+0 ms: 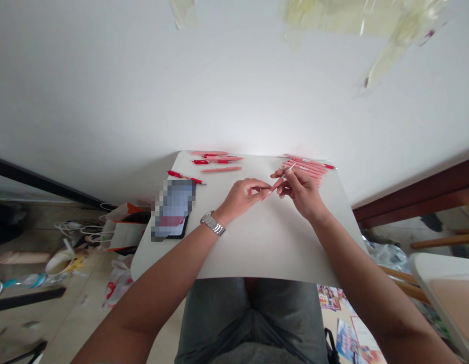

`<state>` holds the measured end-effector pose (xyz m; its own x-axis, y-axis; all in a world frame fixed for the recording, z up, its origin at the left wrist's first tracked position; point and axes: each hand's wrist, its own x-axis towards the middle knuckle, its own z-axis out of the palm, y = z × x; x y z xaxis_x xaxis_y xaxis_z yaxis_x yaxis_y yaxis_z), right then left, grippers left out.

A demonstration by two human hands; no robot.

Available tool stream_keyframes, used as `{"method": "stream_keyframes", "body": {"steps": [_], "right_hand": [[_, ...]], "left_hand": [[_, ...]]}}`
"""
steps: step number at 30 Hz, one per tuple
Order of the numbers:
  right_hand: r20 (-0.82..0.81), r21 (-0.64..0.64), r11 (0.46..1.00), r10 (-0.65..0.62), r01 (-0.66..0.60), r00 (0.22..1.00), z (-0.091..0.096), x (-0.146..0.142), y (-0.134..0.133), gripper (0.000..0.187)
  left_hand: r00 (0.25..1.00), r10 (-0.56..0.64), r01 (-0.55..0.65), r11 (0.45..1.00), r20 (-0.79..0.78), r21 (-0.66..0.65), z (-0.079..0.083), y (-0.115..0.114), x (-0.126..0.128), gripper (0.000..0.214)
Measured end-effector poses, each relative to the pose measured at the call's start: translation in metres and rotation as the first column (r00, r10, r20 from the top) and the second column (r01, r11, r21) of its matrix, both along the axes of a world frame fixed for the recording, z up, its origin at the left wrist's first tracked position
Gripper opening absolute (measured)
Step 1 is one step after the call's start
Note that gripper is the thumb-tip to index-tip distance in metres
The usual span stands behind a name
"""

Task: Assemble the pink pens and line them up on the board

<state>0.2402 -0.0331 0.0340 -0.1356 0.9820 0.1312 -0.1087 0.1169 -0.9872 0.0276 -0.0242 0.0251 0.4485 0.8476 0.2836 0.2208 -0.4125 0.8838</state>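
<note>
My left hand and my right hand meet above the small white table. Both pinch the same pink pen, the left at its lower end, the right round its upper part near the tip. A pile of several pink pens lies just beyond my right hand at the far right corner. Loose pink barrels and red pen parts lie at the far left. A red pen rests beside the phone. A metal watch is on my left wrist.
A phone lies at the table's left edge. A white wall stands right behind the table. Bags, a cup and cables clutter the floor at left. A wooden rail and a white chair are at right. Printed papers lie on the floor.
</note>
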Motion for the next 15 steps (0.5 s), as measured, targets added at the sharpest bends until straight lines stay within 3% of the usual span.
{"method": "stream_keyframes", "body": {"steps": [15], "right_hand": [[-0.055, -0.015, 0.999, 0.049, -0.05, 0.997, -0.0019, -0.0004, 0.0017, 0.047]], "left_hand": [[1.0, 0.006, -0.005, 1.0, 0.028, -0.024, -0.0007, 0.0, -0.0008, 0.028]]}}
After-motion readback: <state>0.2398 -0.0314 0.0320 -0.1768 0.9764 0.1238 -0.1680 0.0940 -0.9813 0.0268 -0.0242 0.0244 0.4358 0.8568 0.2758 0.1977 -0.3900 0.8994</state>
